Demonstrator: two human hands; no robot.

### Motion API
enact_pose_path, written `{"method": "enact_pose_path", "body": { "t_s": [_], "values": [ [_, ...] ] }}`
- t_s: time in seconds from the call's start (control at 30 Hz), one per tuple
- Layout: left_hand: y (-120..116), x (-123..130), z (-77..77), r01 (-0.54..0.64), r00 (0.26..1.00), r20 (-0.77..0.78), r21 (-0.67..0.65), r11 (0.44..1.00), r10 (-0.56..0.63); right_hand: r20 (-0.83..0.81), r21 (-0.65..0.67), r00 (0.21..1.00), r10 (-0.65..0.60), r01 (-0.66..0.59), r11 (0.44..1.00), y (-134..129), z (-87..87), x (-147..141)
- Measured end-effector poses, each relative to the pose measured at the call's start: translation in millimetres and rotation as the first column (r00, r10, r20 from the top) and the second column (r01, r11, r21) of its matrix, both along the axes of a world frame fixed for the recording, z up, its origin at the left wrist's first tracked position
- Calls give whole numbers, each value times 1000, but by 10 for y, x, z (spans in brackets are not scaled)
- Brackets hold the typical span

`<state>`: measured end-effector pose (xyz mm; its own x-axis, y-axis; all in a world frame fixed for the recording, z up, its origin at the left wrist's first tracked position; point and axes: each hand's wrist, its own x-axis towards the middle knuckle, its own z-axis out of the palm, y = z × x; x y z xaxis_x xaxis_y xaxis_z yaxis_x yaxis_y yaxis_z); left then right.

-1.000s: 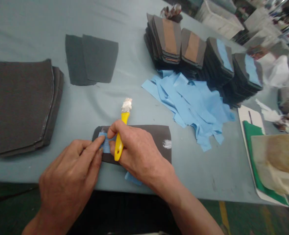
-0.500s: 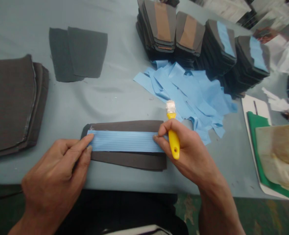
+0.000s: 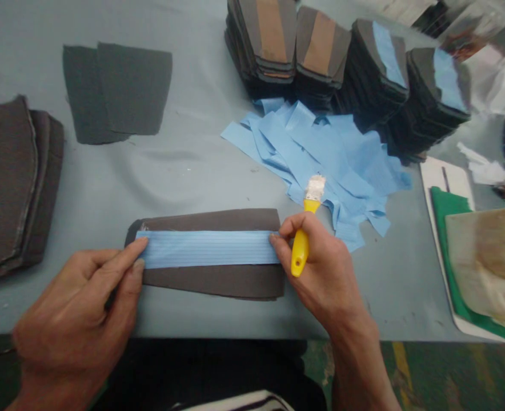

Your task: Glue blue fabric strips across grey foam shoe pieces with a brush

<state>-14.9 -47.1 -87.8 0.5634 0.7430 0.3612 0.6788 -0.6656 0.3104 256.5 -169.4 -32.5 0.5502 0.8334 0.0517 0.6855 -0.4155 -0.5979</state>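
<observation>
Two hands hold one blue strip (image 3: 207,249) along the middle of a dark cloth piece (image 3: 218,281), which lies flat on the surface (image 3: 192,171). The left hand (image 3: 81,308) is at the left end of the dark cloth piece. Its grip is a finger and thumb set close together, holding down that end of the strip. The right hand (image 3: 321,262) is at the right end of the dark cloth piece. Its grip pinches the strip's other end, and it has a yellow brush (image 3: 300,248) tucked in it too, with white stuff on the hairs.

It looks like the step in hand is laying the strip straight. I think the next move calls for the left end held firm, the strip pulled a bit tight, and the right end pressed flat without the brush touching the cloth. I cannot tell if that right end lies flat under the fingers.

Behind the dark cloth piece, toward its right, is a heap of loose blue strips (image 3: 295,148), with four piles (image 3: 368,74) of dark pieces past it. Behind it to the left lie two grey pieces (image 3: 132,88).
</observation>
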Motion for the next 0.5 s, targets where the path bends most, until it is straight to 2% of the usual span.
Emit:
{"method": "enact_pose_path", "body": {
  "t_s": [0.17, 0.5],
  "values": [
    [-7, -1, 21, -8, 1000, -2, -10, 1000, 7, 26, -9, 998, -54, 54, 999, -1, -83, -24],
    [-40, 33, 33, -28, 1000, -8, -13, 1000, 28, 34, -30, 994, -100, 101, 994, 6, -107, -49]
  ]
}}
